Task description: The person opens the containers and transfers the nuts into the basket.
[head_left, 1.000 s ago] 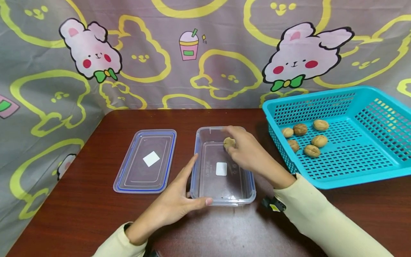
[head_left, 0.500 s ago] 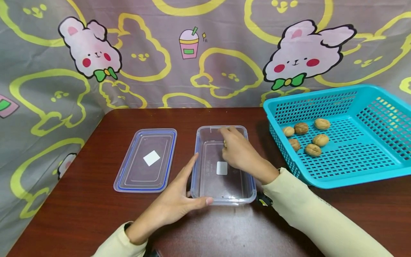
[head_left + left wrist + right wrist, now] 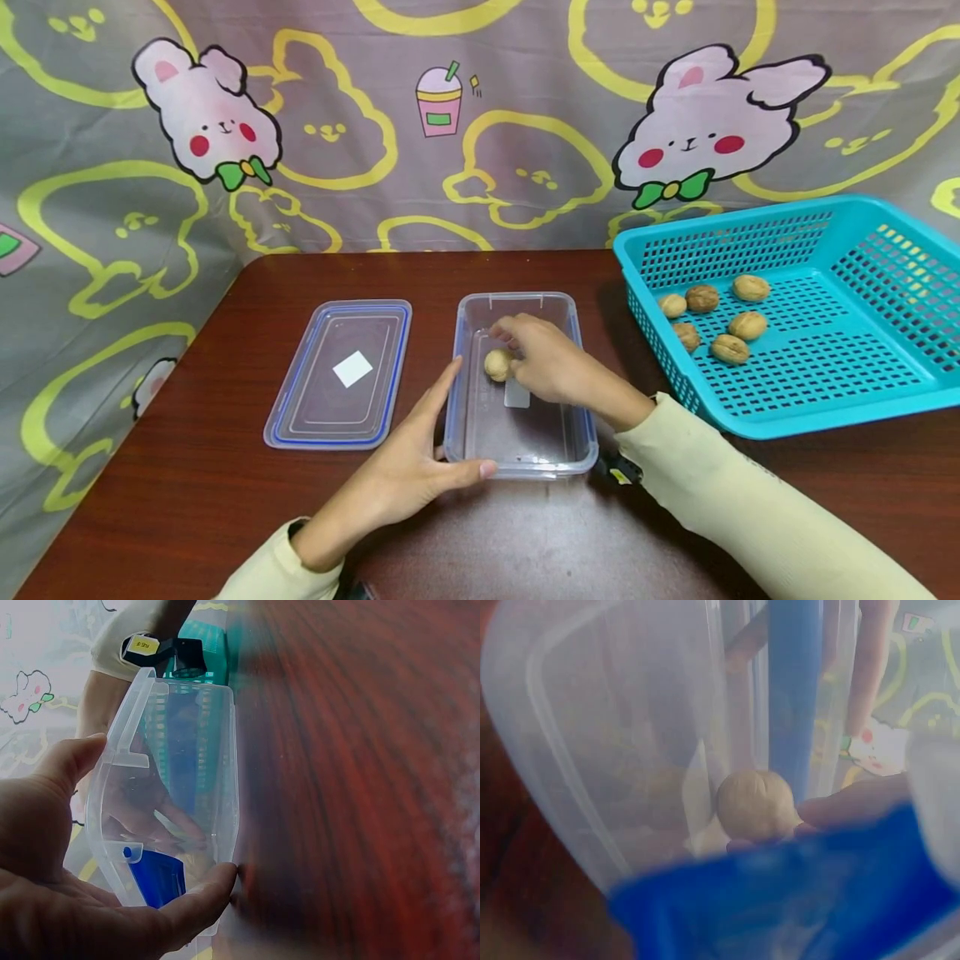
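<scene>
A clear plastic food container (image 3: 465, 421) stands uncovered on the table. My left hand (image 3: 401, 475) holds its near left corner, thumb on the front rim and fingers along the left side; the left wrist view shows this hand (image 3: 67, 877) beside a blue clip (image 3: 157, 877). Inside the container lies a walnut (image 3: 497, 365), just above a white sticker (image 3: 517, 395). My right hand (image 3: 551, 362) reaches in over the right wall, its fingers loosely bent beside the walnut. In the right wrist view, fingers (image 3: 847, 806) meet the right edge of the walnut (image 3: 757, 806).
Left of the container lies its clear lid (image 3: 307, 412) with a blue seal and a white sticker (image 3: 352, 369). A turquoise basket (image 3: 817, 408) at right holds several walnuts (image 3: 730, 349). Behind the brown table (image 3: 195, 500) hangs a patterned cloth (image 3: 337, 75).
Inside the container, the walnut has shifted left and nearer to me. My right hand has moved left with it, and its fingers have loosened. The left hand stays in place.
</scene>
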{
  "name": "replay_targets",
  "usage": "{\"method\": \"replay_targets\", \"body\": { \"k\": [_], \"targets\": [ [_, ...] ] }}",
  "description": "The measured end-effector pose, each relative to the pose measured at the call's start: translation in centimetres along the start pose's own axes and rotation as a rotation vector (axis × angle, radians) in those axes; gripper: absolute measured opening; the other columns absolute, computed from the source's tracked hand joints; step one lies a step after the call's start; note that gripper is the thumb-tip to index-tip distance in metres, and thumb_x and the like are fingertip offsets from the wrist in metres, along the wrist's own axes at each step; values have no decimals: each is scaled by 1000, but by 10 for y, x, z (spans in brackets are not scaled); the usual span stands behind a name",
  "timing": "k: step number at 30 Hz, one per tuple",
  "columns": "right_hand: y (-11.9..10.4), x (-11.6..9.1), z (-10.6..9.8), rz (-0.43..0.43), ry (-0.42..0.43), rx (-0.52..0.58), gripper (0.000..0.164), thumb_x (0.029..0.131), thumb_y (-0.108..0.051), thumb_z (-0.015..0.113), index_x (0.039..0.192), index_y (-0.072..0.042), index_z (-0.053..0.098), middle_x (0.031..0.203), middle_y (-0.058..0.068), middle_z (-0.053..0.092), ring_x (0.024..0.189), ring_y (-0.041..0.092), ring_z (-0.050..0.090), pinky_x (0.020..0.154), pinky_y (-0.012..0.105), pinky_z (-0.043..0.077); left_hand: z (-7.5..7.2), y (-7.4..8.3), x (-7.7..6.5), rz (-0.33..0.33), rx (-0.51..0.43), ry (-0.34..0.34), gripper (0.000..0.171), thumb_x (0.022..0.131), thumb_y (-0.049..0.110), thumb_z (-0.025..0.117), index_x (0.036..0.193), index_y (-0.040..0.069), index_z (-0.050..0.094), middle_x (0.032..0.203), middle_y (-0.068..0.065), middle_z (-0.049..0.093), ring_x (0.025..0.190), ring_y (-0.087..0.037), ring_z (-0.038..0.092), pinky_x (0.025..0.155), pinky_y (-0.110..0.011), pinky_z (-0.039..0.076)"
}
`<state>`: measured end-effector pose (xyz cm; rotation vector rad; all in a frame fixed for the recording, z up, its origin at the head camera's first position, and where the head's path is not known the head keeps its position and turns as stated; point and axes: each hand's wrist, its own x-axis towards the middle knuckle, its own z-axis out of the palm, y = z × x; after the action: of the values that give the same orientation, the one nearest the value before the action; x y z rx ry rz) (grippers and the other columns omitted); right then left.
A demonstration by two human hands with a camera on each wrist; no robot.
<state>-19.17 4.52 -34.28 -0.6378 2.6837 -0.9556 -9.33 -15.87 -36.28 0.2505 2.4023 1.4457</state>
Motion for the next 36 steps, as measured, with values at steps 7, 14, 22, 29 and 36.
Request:
{"method": "replay_targets", "body": {
  "k": [7, 14, 22, 29, 36],
  "targets": [
    [-1, -1, 9, -31, -36, 93, 35, 90, 9, 62, 124, 1, 68, 114, 14, 72, 109, 26, 65, 100, 45, 54, 0, 0, 2, 11, 9, -8, 117, 84, 32, 89, 170, 32, 10, 176, -12, 12, 149, -35, 38, 107, -49, 54],
    [0, -1, 15, 7, -52, 232, 29, 92, 6, 64, 119, -1, 69, 114, 12, 73, 109, 25, 67, 98, 44, 55, 1, -1, 2, 15, -1, -12, 117, 84, 30, 89, 170, 28, 10, 176, -11, 12, 147, -34, 40, 106, -46, 55],
    [2, 1, 16, 72, -91, 439, 30, 89, 7, 66, 119, 2, 68, 116, 16, 71, 104, 25, 68, 86, 34, 58, -1, -2, 2, 20, 15, -12, 117, 85, 33, 88, 170, 27, 9, 177, -11, 10, 150, -36, 36, 106, -48, 56],
    [2, 2, 16, 132, -151, 729, 38, 87, 10, 66, 125, 8, 63, 117, 19, 63, 96, 21, 66, 86, 32, 63, -1, -2, 1, 23, -18, -21, 116, 86, 30, 88, 170, 28, 8, 177, -11, 10, 147, -36, 41, 101, -44, 58],
    [2, 0, 12, 122, -170, 823, 40, 86, 6, 69, 126, 7, 63, 115, 17, 64, 92, 18, 68, 87, 34, 64, -2, -1, 1, 14, 19, -18, 117, 86, 34, 88, 170, 29, 7, 177, -11, 9, 153, -36, 32, 109, -51, 53]
  ]
}}
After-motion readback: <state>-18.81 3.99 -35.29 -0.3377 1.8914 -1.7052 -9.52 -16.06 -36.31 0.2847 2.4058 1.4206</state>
